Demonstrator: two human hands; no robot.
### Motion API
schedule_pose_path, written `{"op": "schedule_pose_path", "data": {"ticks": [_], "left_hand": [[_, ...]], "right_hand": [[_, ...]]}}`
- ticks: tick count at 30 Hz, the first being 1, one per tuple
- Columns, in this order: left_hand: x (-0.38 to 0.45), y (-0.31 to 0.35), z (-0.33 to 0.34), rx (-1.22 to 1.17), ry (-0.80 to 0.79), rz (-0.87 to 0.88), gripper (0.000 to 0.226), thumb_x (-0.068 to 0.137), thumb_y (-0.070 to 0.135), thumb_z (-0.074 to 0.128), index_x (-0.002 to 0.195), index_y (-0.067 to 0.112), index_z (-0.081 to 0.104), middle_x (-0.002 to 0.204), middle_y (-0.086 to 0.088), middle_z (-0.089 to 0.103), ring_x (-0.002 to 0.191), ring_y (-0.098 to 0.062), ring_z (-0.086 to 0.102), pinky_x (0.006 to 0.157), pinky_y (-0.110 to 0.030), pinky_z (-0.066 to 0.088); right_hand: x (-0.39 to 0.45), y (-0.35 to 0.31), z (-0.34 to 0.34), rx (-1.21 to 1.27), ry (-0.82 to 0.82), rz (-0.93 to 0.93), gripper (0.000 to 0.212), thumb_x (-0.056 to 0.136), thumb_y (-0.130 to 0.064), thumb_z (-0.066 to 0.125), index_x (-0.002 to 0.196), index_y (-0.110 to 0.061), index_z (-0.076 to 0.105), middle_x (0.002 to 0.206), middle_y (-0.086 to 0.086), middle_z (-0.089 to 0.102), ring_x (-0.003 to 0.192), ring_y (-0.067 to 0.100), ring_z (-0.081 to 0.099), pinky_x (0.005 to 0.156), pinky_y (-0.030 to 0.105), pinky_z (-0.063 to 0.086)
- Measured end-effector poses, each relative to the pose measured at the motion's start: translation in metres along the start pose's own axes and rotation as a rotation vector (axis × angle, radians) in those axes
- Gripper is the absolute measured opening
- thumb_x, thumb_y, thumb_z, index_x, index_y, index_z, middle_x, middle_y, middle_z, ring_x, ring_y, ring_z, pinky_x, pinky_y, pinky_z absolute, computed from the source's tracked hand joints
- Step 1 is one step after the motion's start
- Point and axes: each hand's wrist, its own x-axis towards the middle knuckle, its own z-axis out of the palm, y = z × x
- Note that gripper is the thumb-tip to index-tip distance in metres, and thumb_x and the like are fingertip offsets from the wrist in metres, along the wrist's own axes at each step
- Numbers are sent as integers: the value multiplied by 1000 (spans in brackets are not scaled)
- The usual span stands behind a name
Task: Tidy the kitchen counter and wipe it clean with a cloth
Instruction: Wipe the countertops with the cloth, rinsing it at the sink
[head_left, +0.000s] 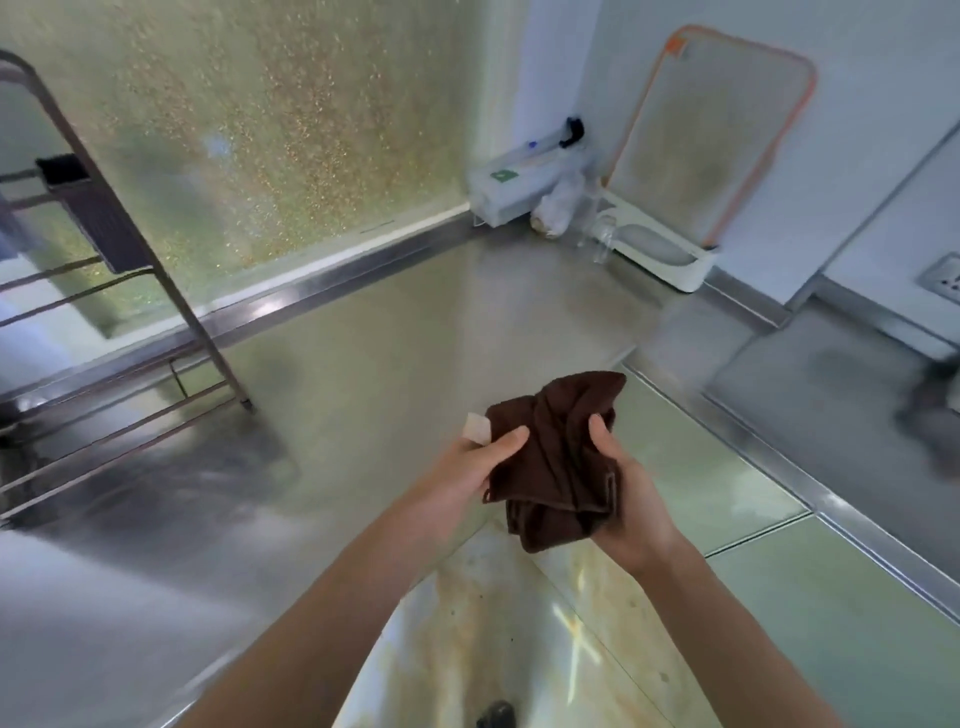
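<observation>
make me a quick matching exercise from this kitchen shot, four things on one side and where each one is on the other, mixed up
Things:
1. brown cloth
2. cutting board
3. metal rack
4. wall socket

Places:
A. far left on the counter
B. held in the left hand and right hand
C. right edge of the view
D. upright in a white holder in the far corner

Pairs: 1-B, 2-D, 3-A, 4-C

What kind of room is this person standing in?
Most likely a home kitchen. A stainless-steel counter runs into a corner, an orange-rimmed cutting board stands in a holder against the wall, and a metal rack sits at the left. Both hands hold a brown cloth.
</observation>
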Motion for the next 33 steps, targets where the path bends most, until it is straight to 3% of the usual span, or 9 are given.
{"op": "schedule_pose_path", "data": {"ticks": [3,7,12,16,20,22,24,30,33], "left_hand": [[14,10,45,271,39,152,41,68,41,75,97,12,68,100,-6,71,96,-21,66,94,-41,50],[32,15,104,478,25,300,29,77,30,71,83,2,65,85,-14,67,78,-24,63,78,-41,51],[61,9,172,662,-124,277,32,85,33,62,97,3,65,96,-13,70,88,-26,66,80,-31,50],[86,-1,231,770,-267,241,26,90,28,57,104,6,61,99,-7,66,93,-23,62,81,-29,49],[101,-22,288,701,-506,86,3,90,16,58,89,18,60,96,-5,67,94,-24,62,85,-34,50],[102,-31,315,648,-647,-19,10,89,7,57,90,17,59,100,-8,68,93,-24,64,92,-42,50],[100,-49,354,600,-844,-106,24,88,-6,50,98,14,58,98,-6,68,88,-20,65,87,-39,52],[58,-118,451,643,-1057,-216,40,87,-17,38,89,16,61,73,2,69,72,-14,65,64,-26,54],[26,-154,496,688,-1162,-314,41,85,-17,37,86,11,67,85,-3,70,79,-19,64,58,-24,56]], "right_hand": [[-12,-26,-29,-52,95,-91,38,89,-27,53,124,-13,55,121,13,64,111,28,61,84,36,55],[-29,-51,-79,-378,466,-235,22,85,-5,62,103,-18,63,102,5,71,99,24,66,86,38,53],[-64,-82,-135,-644,694,-210,20,86,-7,60,86,-28,58,84,-3,67,76,15,66,64,33,57],[-96,-93,-183,-479,815,-229,20,87,0,59,99,-16,57,78,5,64,54,10,66,47,28,56],[-139,-88,-223,-117,921,-330,29,89,7,50,114,-8,52,92,19,66,72,28,67,61,42,59],[-159,-81,-238,-8,960,-392,34,89,9,43,114,-12,53,90,16,67,70,27,68,58,38,57],[-190,-73,-255,97,1050,-473,39,89,10,39,111,-18,55,84,10,69,66,21,68,53,31,54],[-283,-38,-284,359,1238,-744,37,92,10,32,94,-14,60,74,7,64,58,15,61,53,27,51],[-331,-17,-301,473,1343,-891,35,89,10,33,72,-9,58,77,8,66,65,19,61,53,23,48]]}}
